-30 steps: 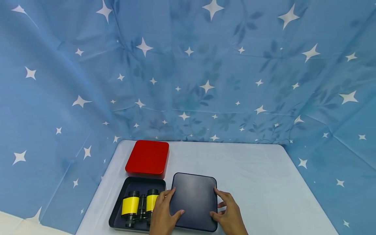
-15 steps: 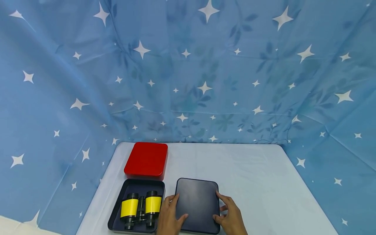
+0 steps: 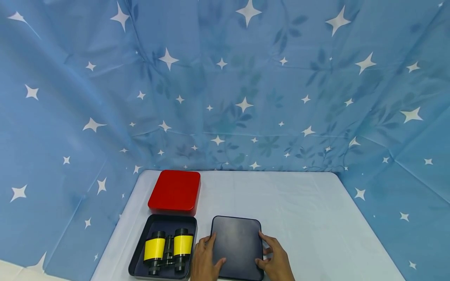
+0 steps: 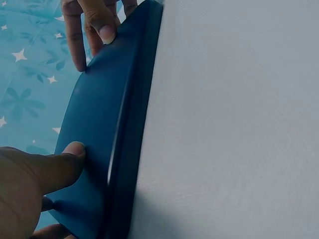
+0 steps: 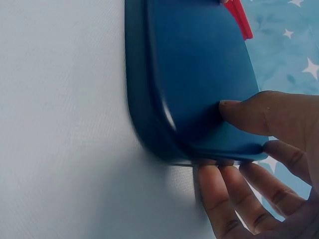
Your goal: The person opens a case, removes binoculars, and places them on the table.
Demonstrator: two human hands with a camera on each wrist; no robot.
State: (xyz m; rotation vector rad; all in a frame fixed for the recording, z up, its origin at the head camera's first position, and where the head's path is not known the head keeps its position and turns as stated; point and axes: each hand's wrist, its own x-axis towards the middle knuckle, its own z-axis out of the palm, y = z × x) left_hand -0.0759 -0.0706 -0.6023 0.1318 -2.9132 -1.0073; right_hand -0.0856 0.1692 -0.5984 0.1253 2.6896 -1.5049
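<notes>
A dark navy lid (image 3: 236,244) lies flat on the pale table (image 3: 309,218), or just above it, near the front edge. My left hand (image 3: 207,255) holds its left side, with the thumb (image 4: 70,152) on top and the fingers at the rim. My right hand (image 3: 268,253) holds the right side the same way, the thumb (image 5: 239,112) pressing the top and the fingers (image 5: 224,199) along the edge. Left of the lid stands the open navy box (image 3: 138,257) with yellow-and-black binoculars (image 3: 168,248) inside.
A closed red tin (image 3: 174,191) sits behind the open box, and its corner (image 5: 240,20) shows in the right wrist view. Blue star-print cloth (image 3: 225,97) hangs behind and along both sides of the table. Bare tabletop extends to the right of the lid.
Both hands have carried the lid a little to the right, off the open box's edge, and lowered it toward the table. The binoculars and the red tin have stayed put.
</notes>
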